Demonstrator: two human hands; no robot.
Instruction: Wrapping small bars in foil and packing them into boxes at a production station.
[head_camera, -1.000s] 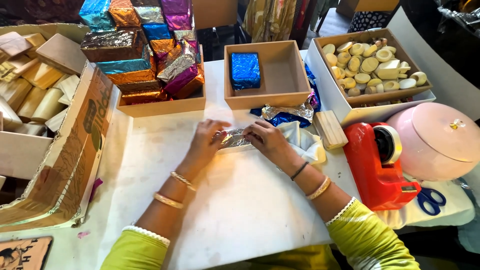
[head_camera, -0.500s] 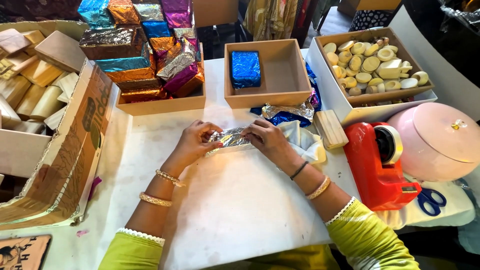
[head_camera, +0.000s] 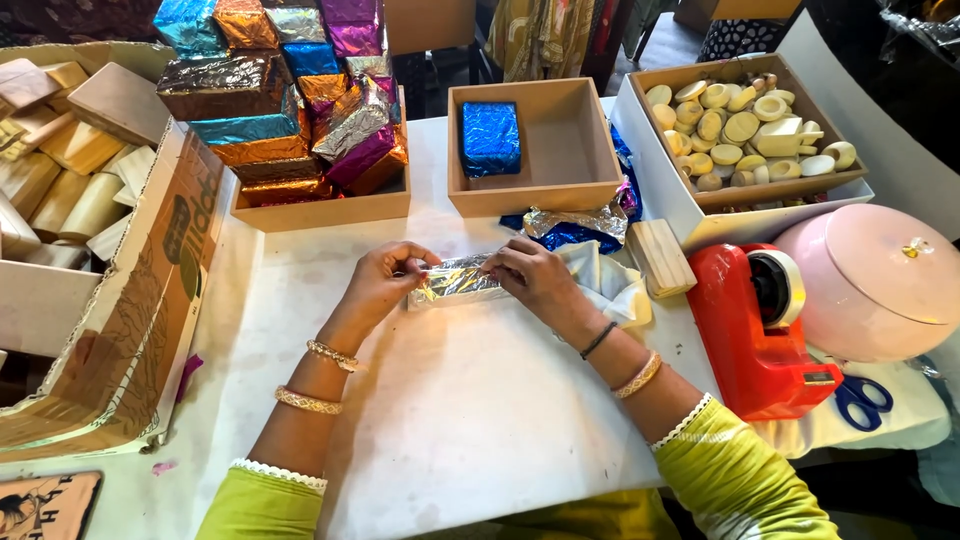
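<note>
- Boxes: three open wooden trays at table's far edge — left tray (head_camera: 320, 212) heaped with foil-wrapped blocks, middle tray (head_camera: 590, 165) holding one blue foil block (head_camera: 490, 138), right tray (head_camera: 790, 185) full of pale round pieces.
- Cardboard carton (head_camera: 130, 330) at left, stacked with bare wooden blocks.
- Silver foil packet (head_camera: 455, 280) flat on white table, crinkled, shiny, oblong.
- Left hand (head_camera: 380, 285) and right hand (head_camera: 535, 278) pinching packet's ends, fingers clenched on foil.

I see my left hand (head_camera: 385, 280) and right hand (head_camera: 535, 278) gripping a silver foil-wrapped block (head_camera: 455, 280) on the white table (head_camera: 450, 420), red tape dispenser (head_camera: 755, 330) nearby.
</note>
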